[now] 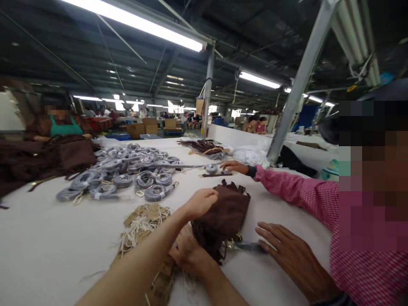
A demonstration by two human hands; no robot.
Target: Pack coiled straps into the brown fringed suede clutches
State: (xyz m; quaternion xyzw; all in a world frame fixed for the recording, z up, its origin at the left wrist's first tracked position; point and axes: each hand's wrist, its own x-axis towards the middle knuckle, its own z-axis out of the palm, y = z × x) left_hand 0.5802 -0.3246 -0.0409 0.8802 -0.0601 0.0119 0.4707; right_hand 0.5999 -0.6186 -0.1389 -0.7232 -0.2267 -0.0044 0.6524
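My left hand (201, 203) reaches across to the upper left edge of a dark brown bag (228, 208), fingers curled closed on it. The bag lies on the white table, with gold-coloured metal fittings (230, 243) at its near edge. Lower down, my right hand (189, 250) is closed beside the bag, next to a pile of kraft-paper tags (146, 214) with white strings. What its fingers hold is hidden and blurred. My left forearm passes over part of the tag pile.
Coiled grey straps with metal clips (117, 168) are heaped at the back left, near brown bags (73, 155). A co-worker in a pink checked sleeve (296, 193) leans in from the right, one hand (236, 167) at a strap coil, another (290, 250) near the bag. A metal post (290, 85) stands behind.
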